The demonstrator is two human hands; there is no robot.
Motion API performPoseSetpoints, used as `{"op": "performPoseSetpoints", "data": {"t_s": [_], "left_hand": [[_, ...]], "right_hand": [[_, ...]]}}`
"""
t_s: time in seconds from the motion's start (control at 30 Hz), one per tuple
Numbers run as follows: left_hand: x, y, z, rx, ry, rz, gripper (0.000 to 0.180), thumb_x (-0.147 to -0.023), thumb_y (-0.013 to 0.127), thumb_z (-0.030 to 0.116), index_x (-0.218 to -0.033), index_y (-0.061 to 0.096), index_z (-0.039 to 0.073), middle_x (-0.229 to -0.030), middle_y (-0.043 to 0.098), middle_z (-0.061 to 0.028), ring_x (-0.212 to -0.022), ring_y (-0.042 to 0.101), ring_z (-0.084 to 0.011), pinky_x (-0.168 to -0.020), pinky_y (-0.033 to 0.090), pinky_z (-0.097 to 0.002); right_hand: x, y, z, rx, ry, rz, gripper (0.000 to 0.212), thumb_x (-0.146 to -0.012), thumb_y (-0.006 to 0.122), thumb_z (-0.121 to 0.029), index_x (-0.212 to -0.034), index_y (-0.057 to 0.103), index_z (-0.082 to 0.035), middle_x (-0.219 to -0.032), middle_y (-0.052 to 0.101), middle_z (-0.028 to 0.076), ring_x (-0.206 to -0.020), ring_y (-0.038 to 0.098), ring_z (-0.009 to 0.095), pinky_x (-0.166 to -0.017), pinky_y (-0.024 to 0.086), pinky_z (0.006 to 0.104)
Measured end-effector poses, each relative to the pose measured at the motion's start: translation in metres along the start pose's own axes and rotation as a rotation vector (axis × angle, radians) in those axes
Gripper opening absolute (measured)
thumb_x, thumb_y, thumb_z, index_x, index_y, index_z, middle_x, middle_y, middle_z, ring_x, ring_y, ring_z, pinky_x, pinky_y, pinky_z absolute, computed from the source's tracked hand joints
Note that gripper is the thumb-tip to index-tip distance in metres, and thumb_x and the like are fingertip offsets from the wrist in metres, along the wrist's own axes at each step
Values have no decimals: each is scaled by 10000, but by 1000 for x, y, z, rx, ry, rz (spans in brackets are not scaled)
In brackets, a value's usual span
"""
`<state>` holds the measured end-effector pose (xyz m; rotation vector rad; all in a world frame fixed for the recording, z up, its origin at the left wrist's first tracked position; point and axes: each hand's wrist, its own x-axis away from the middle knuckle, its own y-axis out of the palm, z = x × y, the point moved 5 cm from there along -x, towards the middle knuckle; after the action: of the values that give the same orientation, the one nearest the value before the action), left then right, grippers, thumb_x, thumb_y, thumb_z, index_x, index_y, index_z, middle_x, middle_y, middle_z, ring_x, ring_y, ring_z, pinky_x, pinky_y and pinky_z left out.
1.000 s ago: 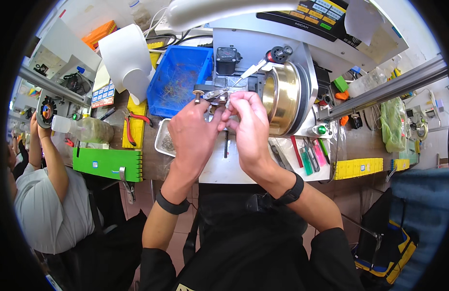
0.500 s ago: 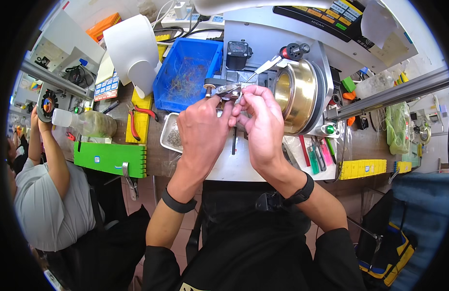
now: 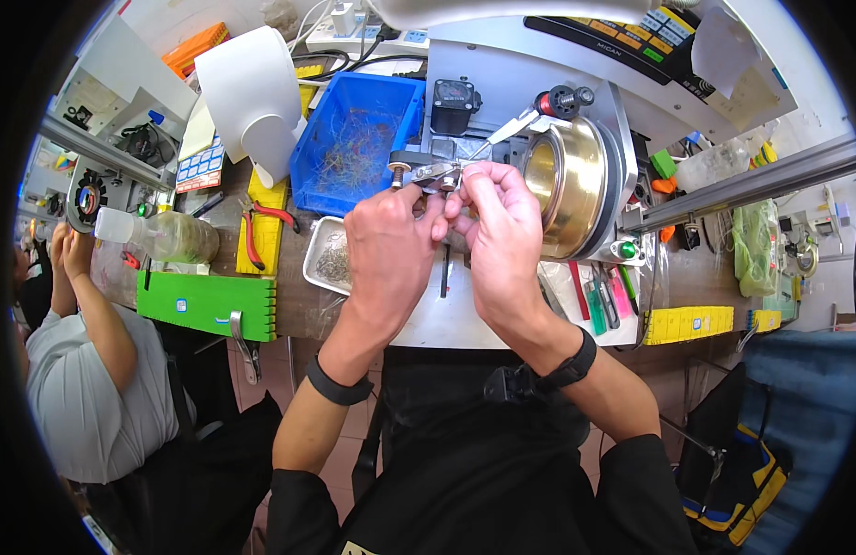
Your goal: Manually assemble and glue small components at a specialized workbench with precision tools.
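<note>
Presently: left hand (image 3: 388, 242) and right hand (image 3: 500, 231) side by side, fingertips of both pinched on small metal fitting (image 3: 426, 173) at 12 o'clock from knuckles. Fitting: silvery, long axis 9-to-3, brass-tipped end toward 9; left hand nearer that end. Brass drum (image 3: 568, 185) at 3 o'clock, blue bin (image 3: 356, 143) at 10.
</note>
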<state>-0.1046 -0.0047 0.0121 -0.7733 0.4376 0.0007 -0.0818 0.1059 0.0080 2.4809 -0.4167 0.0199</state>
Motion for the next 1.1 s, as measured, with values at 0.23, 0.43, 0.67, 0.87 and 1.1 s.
{"op": "performPoseSetpoints", "data": {"t_s": [0.23, 0.43, 0.67, 0.87, 1.1], "left_hand": [[1, 2, -4, 114, -68, 0, 242, -866, 693, 163, -701, 657, -11, -655, 646, -197, -616, 661, -357, -571, 486, -436], [2, -2, 2, -95, 13, -12, 133, -792, 723, 119, -758, 660, 7, -724, 657, -175, -662, 659, -370, -594, 496, -451], [0, 0, -1, -107, 94, -19, 109, -706, 735, 38, -759, 641, 20, -793, 646, -162, -740, 661, -364, -632, 509, -450], [0, -5, 3, -105, 69, -34, 124, -703, 741, 66, -795, 667, 27, -779, 651, -166, -723, 660, -366, -632, 514, -445], [1, -4, 2, -88, 85, -2, 131, -770, 756, 112, -800, 673, 16, -808, 660, -148, -730, 660, -350, -648, 519, -445]], "right_hand": [[-2, 0, -4, 93, 0, -42, 132, -1023, 519, -121, -1024, 514, 10, -839, 530, 69, -728, 578, 163, -618, 536, 330], [-5, -2, -4, 110, 56, -51, 134, -1019, 521, -131, -1000, 489, -2, -782, 545, 84, -650, 594, 207, -626, 532, 346], [-3, 1, -4, 79, 46, -29, 130, -1009, 508, -129, -983, 495, -3, -814, 497, 78, -698, 585, 219, -662, 536, 380], [0, -6, 0, -42, 29, -10, 136, -993, 480, -126, -989, 516, 5, -878, 464, 85, -805, 541, 210, -716, 535, 418], [0, -2, -2, -24, 51, -12, 102, -998, 496, -103, -990, 520, -4, -866, 465, 67, -784, 534, 195, -710, 513, 397]]}}
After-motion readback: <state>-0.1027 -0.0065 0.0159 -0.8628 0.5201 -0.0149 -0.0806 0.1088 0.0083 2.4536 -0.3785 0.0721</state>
